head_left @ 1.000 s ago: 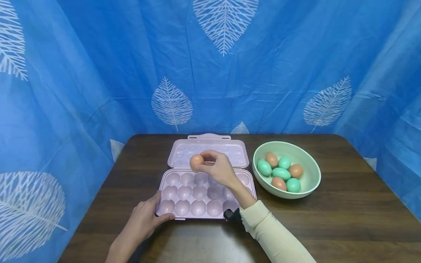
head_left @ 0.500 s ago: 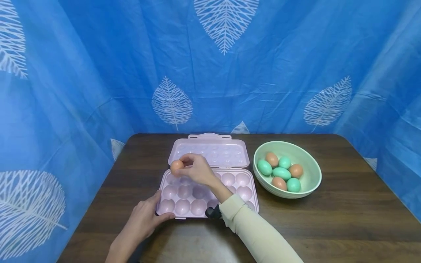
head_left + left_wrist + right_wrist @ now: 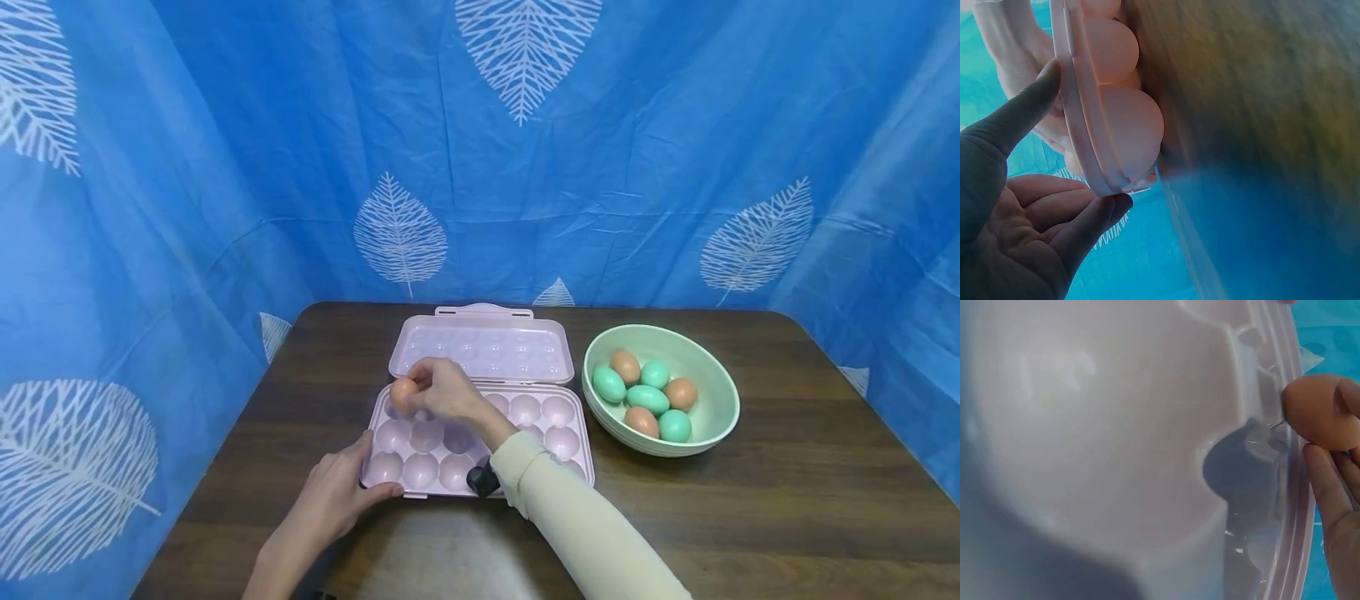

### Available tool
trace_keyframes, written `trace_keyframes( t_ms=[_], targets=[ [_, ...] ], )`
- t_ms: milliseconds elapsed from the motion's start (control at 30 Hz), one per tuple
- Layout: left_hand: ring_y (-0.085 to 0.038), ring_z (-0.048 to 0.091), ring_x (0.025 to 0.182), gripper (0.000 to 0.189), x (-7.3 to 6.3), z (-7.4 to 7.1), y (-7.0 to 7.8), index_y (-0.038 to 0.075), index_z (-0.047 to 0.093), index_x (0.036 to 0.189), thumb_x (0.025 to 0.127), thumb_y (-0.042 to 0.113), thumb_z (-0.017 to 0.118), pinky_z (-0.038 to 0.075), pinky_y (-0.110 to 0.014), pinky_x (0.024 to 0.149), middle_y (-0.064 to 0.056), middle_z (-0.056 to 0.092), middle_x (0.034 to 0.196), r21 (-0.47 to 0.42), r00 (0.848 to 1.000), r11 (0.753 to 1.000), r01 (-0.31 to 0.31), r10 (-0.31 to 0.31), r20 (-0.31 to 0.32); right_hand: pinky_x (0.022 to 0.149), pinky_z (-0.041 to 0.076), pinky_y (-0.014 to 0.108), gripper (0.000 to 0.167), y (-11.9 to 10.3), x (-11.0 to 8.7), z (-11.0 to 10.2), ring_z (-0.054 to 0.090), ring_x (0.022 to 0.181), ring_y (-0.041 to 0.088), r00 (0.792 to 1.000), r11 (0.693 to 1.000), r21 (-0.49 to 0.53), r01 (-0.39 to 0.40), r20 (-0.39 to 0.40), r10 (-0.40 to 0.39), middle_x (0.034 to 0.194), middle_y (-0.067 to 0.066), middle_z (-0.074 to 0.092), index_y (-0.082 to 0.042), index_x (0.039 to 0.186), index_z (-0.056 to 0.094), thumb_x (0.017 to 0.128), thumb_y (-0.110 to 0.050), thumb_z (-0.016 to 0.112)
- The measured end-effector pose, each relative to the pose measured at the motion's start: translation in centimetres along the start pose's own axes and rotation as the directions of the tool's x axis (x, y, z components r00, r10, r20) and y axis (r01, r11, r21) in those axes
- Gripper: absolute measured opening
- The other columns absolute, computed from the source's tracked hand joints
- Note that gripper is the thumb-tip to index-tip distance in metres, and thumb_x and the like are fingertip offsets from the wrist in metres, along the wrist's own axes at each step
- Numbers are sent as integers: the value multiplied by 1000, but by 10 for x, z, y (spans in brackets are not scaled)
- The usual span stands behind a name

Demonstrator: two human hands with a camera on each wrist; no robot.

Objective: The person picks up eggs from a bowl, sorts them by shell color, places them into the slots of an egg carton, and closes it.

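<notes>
My right hand (image 3: 453,390) pinches a brown egg (image 3: 403,394) between thumb and fingers, at the back-left cup of a pink plastic egg box (image 3: 432,497). In the right wrist view the egg (image 3: 1319,411) is at the box's rim (image 3: 1300,506). I cannot tell whether it touches the cup. At the box's front-left corner, my left hand (image 3: 333,492) grips the rim; the left wrist view has the thumb (image 3: 1035,103) on one side and fingertips at the corner. The lid (image 3: 517,350) lies folded back. Cups hidden behind the right hand and wrist cannot be seen.
A pale green bowl (image 3: 716,400) stands right of the box on the dark wooden table (image 3: 810,467). Several brown eggs (image 3: 681,392) and green eggs (image 3: 648,399) lie in it. A blue curtain (image 3: 637,150) with white leaf prints hangs behind the table.
My right hand has carried the brown egg leftward across the box, then down a little toward the back-left cup. The left hand keeps its grip on the corner.
</notes>
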State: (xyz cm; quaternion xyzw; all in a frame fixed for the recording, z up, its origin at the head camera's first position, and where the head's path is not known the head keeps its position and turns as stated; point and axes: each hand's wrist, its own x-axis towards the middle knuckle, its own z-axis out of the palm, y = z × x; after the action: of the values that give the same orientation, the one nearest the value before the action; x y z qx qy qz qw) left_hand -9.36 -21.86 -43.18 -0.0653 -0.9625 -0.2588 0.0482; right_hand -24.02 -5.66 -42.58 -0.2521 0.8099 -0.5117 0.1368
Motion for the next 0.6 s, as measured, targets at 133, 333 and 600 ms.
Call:
trace_keyframes(
  t_ms=[133, 333, 600],
  targets=[
    [-40, 66, 103, 82, -1, 1, 0, -16, 52, 130, 74, 33, 86, 53, -53, 86, -31, 63, 120, 1, 1000, 1000, -10, 10, -13, 72, 54, 23, 33, 1, 5, 4, 65, 87, 14, 1000, 998, -55, 18, 21, -17, 95, 4, 70, -3, 106, 68, 76, -3, 81],
    [-38, 66, 101, 82, 0, 1, 0, -15, 53, 131, 73, 32, 87, 54, -52, 85, -29, 64, 119, 4, 1000, 1000, 2, -2, -12, 78, 52, 23, 31, 2, 11, 9, 65, 88, 15, 998, 991, -124, 41, 44, -36, 95, 5, 71, -3, 104, 69, 76, -4, 82],
    [-40, 66, 103, 82, 1, 2, -1, -16, 52, 131, 74, 31, 87, 52, -54, 87, -31, 63, 121, 0, 1000, 1000, -9, 9, -20, 86, 51, 23, 29, 2, 14, 11, 68, 94, 19, 994, 979, -183, 86, 80, -72, 100, 10, 73, 1, 106, 70, 78, 0, 78]
  ],
)
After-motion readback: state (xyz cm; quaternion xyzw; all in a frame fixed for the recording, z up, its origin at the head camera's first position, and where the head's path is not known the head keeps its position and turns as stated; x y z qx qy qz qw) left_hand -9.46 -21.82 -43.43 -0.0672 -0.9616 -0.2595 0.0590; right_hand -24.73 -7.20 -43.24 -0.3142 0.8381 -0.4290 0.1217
